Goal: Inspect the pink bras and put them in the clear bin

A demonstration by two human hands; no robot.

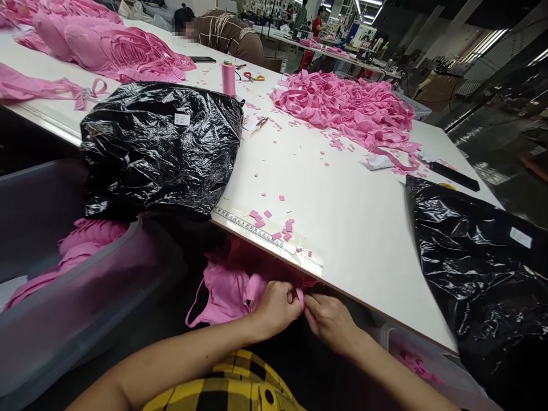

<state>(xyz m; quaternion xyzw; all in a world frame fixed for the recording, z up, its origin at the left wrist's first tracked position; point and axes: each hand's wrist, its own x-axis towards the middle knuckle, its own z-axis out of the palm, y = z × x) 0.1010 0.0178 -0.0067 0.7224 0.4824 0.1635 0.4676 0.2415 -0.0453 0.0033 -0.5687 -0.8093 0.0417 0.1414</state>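
Below the table's front edge, my left hand (276,308) and my right hand (327,319) meet over my lap. Both pinch a narrow pink strap (300,297) between thumb and fingers. The strap belongs to a pink garment (226,291) that lies bunched on my lap, to the left of my hands. Small pink fabric squares (274,225) lie on the white table (342,217) just above my hands, beside a measuring tape (257,228) fixed along the edge.
A black plastic bag (158,148) sits on the table at left, another black bag (483,262) at right. A heap of pink straps (346,105) lies further back, with a pink thread spool (228,77) and scissors (253,76). A grey bin (64,319) holds pink garments. Another person sits beyond.
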